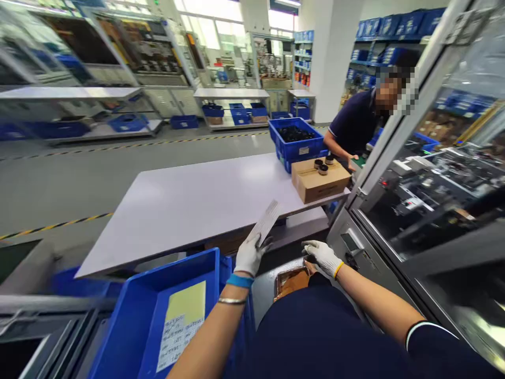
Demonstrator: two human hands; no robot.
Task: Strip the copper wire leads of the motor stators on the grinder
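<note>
My left hand (248, 256), in a white glove with dark fingertips, is closed on the lower end of a flat, pale strip with fine lines along it (269, 218). The strip slants up and to the right, near the front edge of a white table (189, 195). My right hand (321, 256), gloved the same way, is held apart from the left with its fingers stretched out and nothing in them. Below and left of my left hand stands a blue bin (136, 316) with yellow and white written sheets (185, 305) inside.
A cardboard box (321, 184) with small dark round parts on top sits at the table's right end, beside a blue crate (300, 150) of black parts. A co-worker (353, 123) leans in behind it. A metal-framed machine (379, 247) stands close on my right.
</note>
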